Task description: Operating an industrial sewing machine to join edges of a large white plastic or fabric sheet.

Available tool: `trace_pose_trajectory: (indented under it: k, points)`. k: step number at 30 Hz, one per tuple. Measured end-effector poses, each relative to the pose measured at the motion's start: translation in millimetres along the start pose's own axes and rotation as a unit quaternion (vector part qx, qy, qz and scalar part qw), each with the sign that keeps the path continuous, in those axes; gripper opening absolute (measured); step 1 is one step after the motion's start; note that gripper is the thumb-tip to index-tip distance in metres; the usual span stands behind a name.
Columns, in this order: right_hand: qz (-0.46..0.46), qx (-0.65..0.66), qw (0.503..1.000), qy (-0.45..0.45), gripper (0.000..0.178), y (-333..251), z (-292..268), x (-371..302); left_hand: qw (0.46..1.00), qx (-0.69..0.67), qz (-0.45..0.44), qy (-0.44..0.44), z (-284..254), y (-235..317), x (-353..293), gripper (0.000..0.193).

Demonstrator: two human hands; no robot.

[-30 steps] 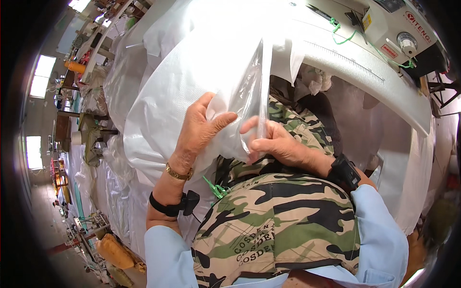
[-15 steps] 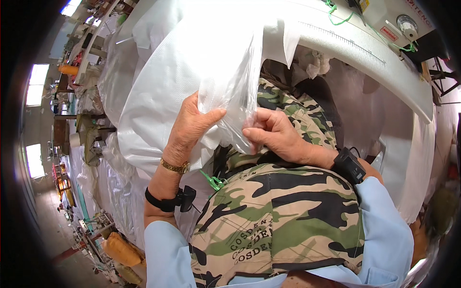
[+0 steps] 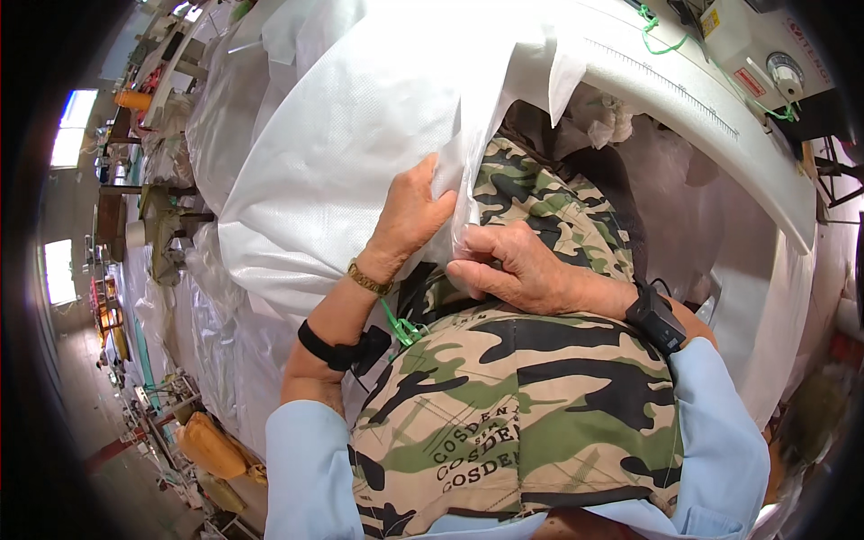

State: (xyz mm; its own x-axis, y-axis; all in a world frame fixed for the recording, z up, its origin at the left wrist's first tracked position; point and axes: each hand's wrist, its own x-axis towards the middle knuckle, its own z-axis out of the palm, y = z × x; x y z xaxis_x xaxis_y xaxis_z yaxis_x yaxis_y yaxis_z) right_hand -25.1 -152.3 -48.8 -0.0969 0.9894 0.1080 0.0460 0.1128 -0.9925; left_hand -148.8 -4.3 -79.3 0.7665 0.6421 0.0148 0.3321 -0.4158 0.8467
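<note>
A large white woven plastic sack point(image 3: 333, 171) spreads from the table down over my lap. Thin clear plastic film point(image 3: 470, 184) runs along its right edge. My left hand point(image 3: 414, 211) is closed on that edge, thumb on top and the other fingers hidden behind the sheet. Just to the right and a little nearer me, my right hand point(image 3: 517, 261) pinches the lower end of the film between thumb and curled fingers. Folds hide exactly how the film and the woven sheet lie together in my grip.
Ahead and to the right curves a white sewing table edge point(image 3: 684, 108) with a ruler scale. A sewing machine point(image 3: 774, 63) stands at the far right, green thread point(image 3: 661, 40) beside it. Piled white sheeting point(image 3: 216, 333) lies to the left. A camouflage apron point(image 3: 540, 396) covers my front.
My left hand has moved right and slightly up, closer to my right hand. The clear film, spread wide before, is now gathered into a narrow strip against the sack's edge.
</note>
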Motion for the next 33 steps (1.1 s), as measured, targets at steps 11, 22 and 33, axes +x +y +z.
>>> trace_pose_trajectory:
  k: [11,22,33]
  points:
    - [-0.102,-0.181,0.977,-0.055,0.024,6.7,2.6,5.7,0.988,0.148,0.032,0.005,18.8,-17.2,-6.1,0.027]
    - [-0.171,-0.300,0.934,-0.088,0.032,-4.3,6.4,12.8,0.947,0.202,0.141,0.204,-15.7,18.9,-36.3,0.016]
    - [-0.162,-0.320,0.932,-0.059,0.024,-9.9,12.6,15.6,0.990,-0.135,-0.012,0.045,-37.7,46.7,-41.4,0.010]
